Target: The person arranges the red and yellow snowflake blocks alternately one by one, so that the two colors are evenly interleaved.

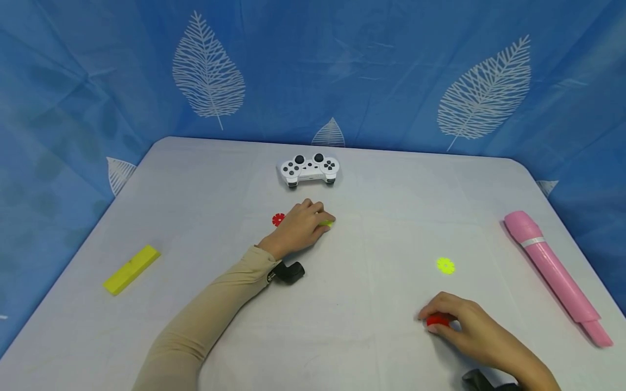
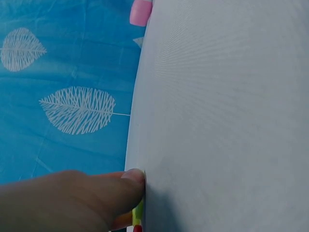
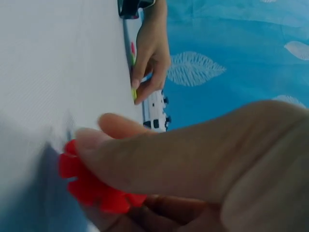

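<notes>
My left hand (image 1: 303,225) is at the table's middle, thumb and fingers pinching a yellow-green disc (image 1: 326,222) at the tabletop. Most of that disc is hidden by the fingers. A red notched disc (image 1: 278,219) lies flat just left of this hand. At the front right, my right hand (image 1: 464,326) grips another red notched disc (image 3: 99,186) between thumb and fingers; the right wrist view shows its petal-like edge. Beyond the right hand, a yellow-green notched disc (image 1: 445,265) lies flat on the table.
A white game controller (image 1: 310,169) sits near the table's back edge. The yellow bar (image 1: 131,270) lies at the left, and a pink folded umbrella-like object (image 1: 557,277) at the right. Blue cloth with white leaves (image 1: 371,70) hangs behind the white-covered table (image 1: 381,217).
</notes>
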A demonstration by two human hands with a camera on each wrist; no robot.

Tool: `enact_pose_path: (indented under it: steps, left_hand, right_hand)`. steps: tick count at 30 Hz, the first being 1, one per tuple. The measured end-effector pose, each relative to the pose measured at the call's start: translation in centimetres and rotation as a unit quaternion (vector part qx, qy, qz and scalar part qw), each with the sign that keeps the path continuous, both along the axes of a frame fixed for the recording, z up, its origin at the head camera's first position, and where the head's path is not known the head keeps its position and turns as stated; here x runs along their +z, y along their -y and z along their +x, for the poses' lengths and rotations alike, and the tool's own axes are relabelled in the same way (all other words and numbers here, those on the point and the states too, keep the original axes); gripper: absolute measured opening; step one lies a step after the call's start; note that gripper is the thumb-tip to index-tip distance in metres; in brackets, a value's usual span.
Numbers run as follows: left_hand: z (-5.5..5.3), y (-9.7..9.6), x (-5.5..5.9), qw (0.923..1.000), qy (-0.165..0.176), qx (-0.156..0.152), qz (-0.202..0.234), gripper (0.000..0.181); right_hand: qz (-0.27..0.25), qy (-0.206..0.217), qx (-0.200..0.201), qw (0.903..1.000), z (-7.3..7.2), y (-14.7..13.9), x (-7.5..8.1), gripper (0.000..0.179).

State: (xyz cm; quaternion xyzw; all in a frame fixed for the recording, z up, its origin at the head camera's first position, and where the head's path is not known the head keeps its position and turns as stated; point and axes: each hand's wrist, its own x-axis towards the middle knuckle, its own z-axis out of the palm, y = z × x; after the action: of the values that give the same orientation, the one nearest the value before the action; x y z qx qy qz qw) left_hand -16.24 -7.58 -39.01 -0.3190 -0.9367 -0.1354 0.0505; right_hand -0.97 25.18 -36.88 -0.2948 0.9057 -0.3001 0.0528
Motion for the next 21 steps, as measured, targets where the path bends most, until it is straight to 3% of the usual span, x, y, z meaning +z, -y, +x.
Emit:
enact_pose_path:
  steps: [4, 7, 13, 21]
  left_hand:
    - [0.0, 0.0, 0.0, 1.0, 0.003, 0.001, 0.0, 0.025]
    - [0.0, 0.0, 0.0, 1.0, 0.003, 0.003, -0.002, 0.025]
    - [0.0, 0.0, 0.0, 1.0, 0.009, 0.004, -0.002, 0.025]
    - [0.0, 0.1, 0.0, 1.0, 0.008, -0.001, -0.001, 0.025]
  right_hand:
    - [-0.02, 0.006, 0.006, 0.9998, -0.5, 0.8, 0.7, 0.03]
    - [-0.044, -0.012, 0.008, 0.9989, -1.0, 1.5, 1.0, 0.034]
    - [-0.062, -0.04, -0.022, 0.997, -2.6, 3.2, 1.3, 0.034]
    - [-0.056, 0.027, -0.09, 0.9939, -6.0, 4.9, 0.7, 0.033]
